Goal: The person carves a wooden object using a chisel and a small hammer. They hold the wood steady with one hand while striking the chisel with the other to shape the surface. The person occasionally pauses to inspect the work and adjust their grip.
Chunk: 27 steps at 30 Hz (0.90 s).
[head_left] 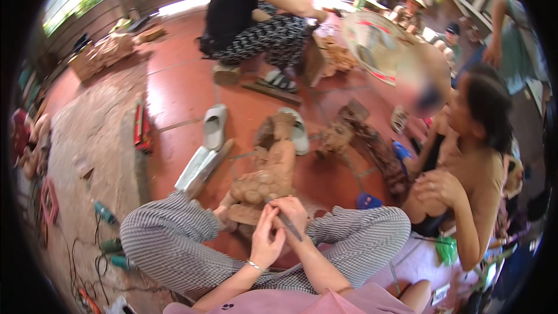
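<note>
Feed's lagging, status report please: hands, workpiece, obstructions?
Left hand on wooden carving. Right hand gripping chisel against it. Nothing in the way.

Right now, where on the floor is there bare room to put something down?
The red tile floor is bare between the pale slippers and the crouching person. The dusty strip on the left is mostly bare. It is crowded around the wooden carving, where both hands work, and by the carved log.
</note>
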Tool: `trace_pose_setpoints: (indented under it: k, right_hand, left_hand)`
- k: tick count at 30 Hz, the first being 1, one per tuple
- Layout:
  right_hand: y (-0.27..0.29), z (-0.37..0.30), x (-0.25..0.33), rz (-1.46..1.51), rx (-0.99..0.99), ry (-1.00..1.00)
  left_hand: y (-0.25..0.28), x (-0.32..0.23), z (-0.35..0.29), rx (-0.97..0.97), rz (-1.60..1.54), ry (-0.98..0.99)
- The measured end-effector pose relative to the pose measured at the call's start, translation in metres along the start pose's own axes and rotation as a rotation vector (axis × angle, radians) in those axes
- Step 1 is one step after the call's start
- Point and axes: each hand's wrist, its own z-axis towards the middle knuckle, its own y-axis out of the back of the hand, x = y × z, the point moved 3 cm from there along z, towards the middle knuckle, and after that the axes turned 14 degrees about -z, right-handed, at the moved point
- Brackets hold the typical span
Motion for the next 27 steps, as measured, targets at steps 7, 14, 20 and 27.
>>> trace_pose_setpoints:
  k: [7, 14, 20, 27]
  right_hand:
    - [0.015, -0.012, 0.009, -0.038, -0.017, 0.036]
    - [-0.007, -0.023, 0.000, 0.018, -0.026, 0.047]
    - [-0.004, -0.016, -0.005, 0.082, -0.100, 0.038]
    - [0.000, -0.017, 0.006, 0.282, -0.002, -0.081]
  left_hand:
    - [0.004, 0.006, -0.016, 0.041, -0.030, 0.108]
    - [0.010, 0.006, -0.015, 0.054, 0.100, -0.027]
    - [0.003, 0.006, -0.008, 0.046, -0.014, 0.013]
    - [0.005, 0.006, -0.008, 0.024, 0.147, -0.077]
